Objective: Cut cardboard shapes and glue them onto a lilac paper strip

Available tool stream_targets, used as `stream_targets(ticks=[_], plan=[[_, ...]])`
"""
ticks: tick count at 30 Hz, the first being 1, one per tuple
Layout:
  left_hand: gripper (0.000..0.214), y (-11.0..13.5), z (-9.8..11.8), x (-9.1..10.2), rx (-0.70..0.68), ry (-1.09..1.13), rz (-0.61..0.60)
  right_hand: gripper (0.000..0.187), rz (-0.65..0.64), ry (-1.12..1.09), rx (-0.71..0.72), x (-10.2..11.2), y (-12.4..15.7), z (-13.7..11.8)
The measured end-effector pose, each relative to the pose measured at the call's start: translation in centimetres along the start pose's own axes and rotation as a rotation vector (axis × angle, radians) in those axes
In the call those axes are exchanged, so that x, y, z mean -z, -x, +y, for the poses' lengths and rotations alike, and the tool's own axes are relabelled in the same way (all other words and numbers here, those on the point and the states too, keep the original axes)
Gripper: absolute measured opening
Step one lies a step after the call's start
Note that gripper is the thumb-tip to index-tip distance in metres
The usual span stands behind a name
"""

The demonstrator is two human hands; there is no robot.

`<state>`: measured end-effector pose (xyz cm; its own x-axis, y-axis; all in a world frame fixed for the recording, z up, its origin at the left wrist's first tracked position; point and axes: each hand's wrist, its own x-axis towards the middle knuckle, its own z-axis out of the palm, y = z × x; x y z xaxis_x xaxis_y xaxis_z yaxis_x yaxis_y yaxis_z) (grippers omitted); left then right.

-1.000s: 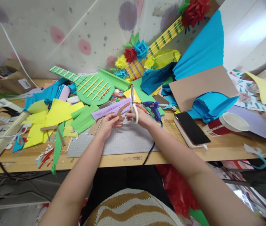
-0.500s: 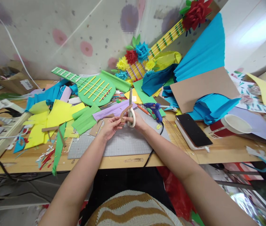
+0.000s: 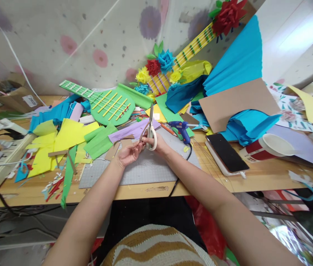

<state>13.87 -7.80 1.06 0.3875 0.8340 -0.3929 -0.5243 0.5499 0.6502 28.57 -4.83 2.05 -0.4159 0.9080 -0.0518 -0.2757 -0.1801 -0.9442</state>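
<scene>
My right hand (image 3: 159, 144) grips the white-handled scissors (image 3: 151, 136), whose blades point away from me toward the wall. In my left hand (image 3: 129, 152) the fingers pinch a thin brown strip of cardboard (image 3: 143, 134), now seen nearly edge-on beside the blades. Whether the blades touch the strip I cannot tell. Both hands meet above a grey cutting mat (image 3: 145, 173). Just beyond them lies purple crepe paper (image 3: 128, 130), and to the right of the scissors sits a blue glue gun (image 3: 182, 129).
A green paper guitar (image 3: 112, 105) lies at the back left; a yellow one with paper flowers (image 3: 192, 51) leans on the wall. Yellow paper sheets (image 3: 67, 135) cover the left side. A phone (image 3: 227, 152), a paper cup (image 3: 267, 148) and brown cardboard (image 3: 236, 99) occupy the right.
The brown strip has turned in my left fingers, from showing its broad face to nearly edge-on. The scissors have tilted and shifted slightly left, toward me.
</scene>
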Motion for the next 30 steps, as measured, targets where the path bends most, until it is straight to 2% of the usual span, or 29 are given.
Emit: stream_targets(ticks=[2, 5, 9, 12, 15, 19, 22, 26, 30], plan=[[0.009, -0.2, -0.2, -0.2, -0.061, -0.018, 0.043, 0.049, 0.033, 0.032, 0.034, 0.3, -0.2, 0.2], [0.015, -0.2, -0.5, -0.8, -0.224, -0.069, 0.08, 0.046, 0.064, 0.164, 0.053, 1.5, 0.0, 0.3], [0.018, 0.1, -0.7, -1.3, -0.383, -0.083, 0.097, 0.042, -0.021, 0.581, 0.036, 4.0, 1.6, -0.4], [0.02, 0.3, -0.6, -1.5, -0.395, -0.091, 0.091, 0.041, -0.105, 0.951, 0.041, 5.6, 3.1, -1.6], [0.024, 0.3, -0.6, -1.5, -0.403, -0.123, 0.078, 0.042, -0.223, 1.126, 0.014, 6.6, 4.0, -3.0], [0.029, 0.1, -0.8, -1.3, -0.463, -0.134, 0.077, 0.046, -0.347, 1.221, -0.035, 7.0, 4.1, -4.2], [0.033, -0.1, -0.9, -1.4, -0.514, -0.14, 0.11, 0.047, -0.37, 1.245, -0.033, 7.1, 3.9, -4.3], [0.039, -0.2, -1.2, -1.6, -0.538, -0.102, 0.162, 0.046, -0.343, 1.298, 0.002, 6.9, 3.5, -4.0], [0.039, -0.4, -1.4, -1.6, -0.54, -0.059, 0.182, 0.042, -0.24, 1.339, 0.072, 6.5, 3.4, -3.3]])
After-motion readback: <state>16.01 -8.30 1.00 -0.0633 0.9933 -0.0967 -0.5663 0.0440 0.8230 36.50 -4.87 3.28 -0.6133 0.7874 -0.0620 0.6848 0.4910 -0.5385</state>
